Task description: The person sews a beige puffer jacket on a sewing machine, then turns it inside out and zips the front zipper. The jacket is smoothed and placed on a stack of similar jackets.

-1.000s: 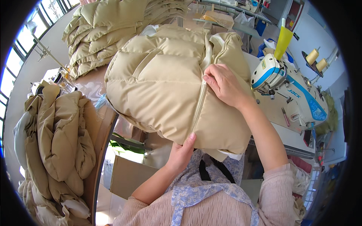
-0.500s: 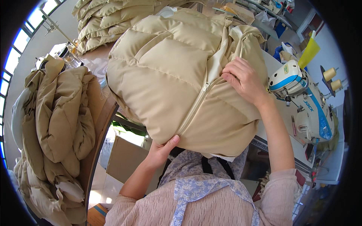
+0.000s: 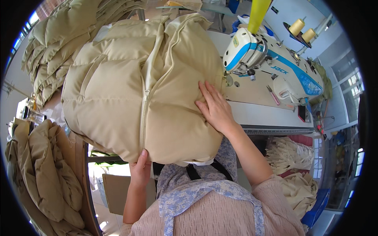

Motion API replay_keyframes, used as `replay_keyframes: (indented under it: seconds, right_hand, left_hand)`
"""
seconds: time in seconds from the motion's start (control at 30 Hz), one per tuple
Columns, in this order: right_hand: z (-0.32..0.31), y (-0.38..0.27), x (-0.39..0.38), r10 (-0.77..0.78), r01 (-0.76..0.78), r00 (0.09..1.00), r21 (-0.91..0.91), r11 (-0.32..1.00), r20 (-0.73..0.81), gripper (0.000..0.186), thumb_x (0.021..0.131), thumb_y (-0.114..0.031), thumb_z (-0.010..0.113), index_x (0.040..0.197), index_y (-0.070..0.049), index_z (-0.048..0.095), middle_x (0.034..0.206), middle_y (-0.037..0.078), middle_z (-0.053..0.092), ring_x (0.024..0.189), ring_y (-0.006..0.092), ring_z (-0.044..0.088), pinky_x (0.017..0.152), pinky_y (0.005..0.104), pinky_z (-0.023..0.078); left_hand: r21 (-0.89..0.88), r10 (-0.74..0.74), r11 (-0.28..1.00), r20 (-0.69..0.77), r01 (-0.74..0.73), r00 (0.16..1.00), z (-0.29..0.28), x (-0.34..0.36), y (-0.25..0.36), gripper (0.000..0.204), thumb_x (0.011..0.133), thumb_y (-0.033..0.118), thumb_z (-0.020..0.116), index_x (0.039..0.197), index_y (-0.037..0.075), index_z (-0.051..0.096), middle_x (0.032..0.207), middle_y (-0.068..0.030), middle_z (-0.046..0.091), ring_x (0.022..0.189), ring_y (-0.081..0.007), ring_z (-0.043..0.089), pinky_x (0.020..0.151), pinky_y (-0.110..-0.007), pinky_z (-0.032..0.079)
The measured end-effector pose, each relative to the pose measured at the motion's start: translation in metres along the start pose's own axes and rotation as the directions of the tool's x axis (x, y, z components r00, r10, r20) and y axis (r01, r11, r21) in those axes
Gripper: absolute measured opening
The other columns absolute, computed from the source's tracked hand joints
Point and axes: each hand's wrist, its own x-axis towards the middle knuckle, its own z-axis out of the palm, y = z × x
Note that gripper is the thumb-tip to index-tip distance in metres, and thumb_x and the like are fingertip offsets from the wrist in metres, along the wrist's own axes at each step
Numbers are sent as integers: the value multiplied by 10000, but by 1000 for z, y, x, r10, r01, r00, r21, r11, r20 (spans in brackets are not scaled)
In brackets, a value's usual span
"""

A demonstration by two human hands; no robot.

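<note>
A puffy beige quilted jacket (image 3: 106,118) spans the middle of the view, its pale zipper (image 3: 142,118) closed along the lower part and parted above the slider (image 3: 146,93). My left hand (image 3: 139,168) grips the bottom hem beside the zipper, thumb on top and fingers mostly hidden underneath. My right hand (image 3: 214,108) lies open on the jacket’s right side, fingers spread against the fabric. Just beyond that hand stands a white and blue sewing machine (image 3: 295,78), with pink-handled snips (image 3: 273,95) on its bed.
Stacked beige padded pieces (image 3: 63,27) rise at upper left; more beige garments (image 3: 47,169) hang over a wooden edge at lower left. Thread cones (image 3: 297,26) and a yellow holder (image 3: 258,11) stand behind the machine. Pale fabric bundles (image 3: 289,153) and cardboard (image 3: 118,192) lie below.
My right hand has let go of the zipper and moved down onto the right side of the jacket. The view has turned rightward, so the jacket appears farther left.
</note>
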Motion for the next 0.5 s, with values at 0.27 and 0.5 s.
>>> replay_keyframes:
  seconds: [0.27, 0.5]
  right_hand:
    - [-6, 13, 12, 11, -18, 997, -96, 995, -77, 737, 960, -616, 515, 1475, -91, 466, 1499, 235, 443, 1367, 389, 439, 1111, 454, 395]
    - [-21, -75, -20, -312, 304, 945, 91, 948, 94, 627, 928, -531, 624, 1338, -57, 593, 1264, 184, 639, 1069, 343, 630, 835, 408, 552]
  left_hand:
    - [-12, 30, 999, -121, -32, 992, -15, 11, 2, 451, 1002, 114, 586, 1439, 83, 477, 1389, -58, 569, 1286, -203, 544, 1096, -407, 440]
    - [-40, 233, 960, -442, -279, 866, -69, 1, 76, 389, 993, 236, 575, 1328, 38, 566, 1304, -64, 617, 1194, -194, 591, 1015, -377, 485]
